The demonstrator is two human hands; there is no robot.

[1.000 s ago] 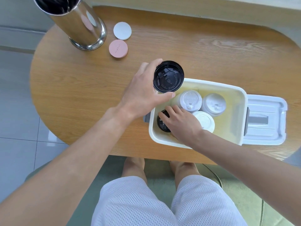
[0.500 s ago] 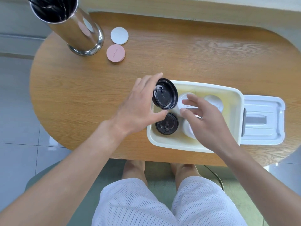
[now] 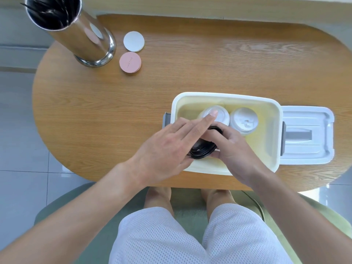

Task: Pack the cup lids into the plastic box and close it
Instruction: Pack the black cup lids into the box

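The left hand (image 3: 167,151), fingers straight, presses on the black cup lids (image 3: 203,149) at the near-left corner of the plastic box (image 3: 274,111), which sits by the tabletop's (image 3: 114,111) near edge, while the right hand (image 3: 234,147) curls round them beside two white lid stacks (image 3: 243,119).

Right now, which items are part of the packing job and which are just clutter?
Job:
- black cup lids, between left hand and right hand
- white cup lids in the box
- plastic box
- box lid, lying beside it

Clutter:
- steel utensil holder
- white coaster
- pink coaster
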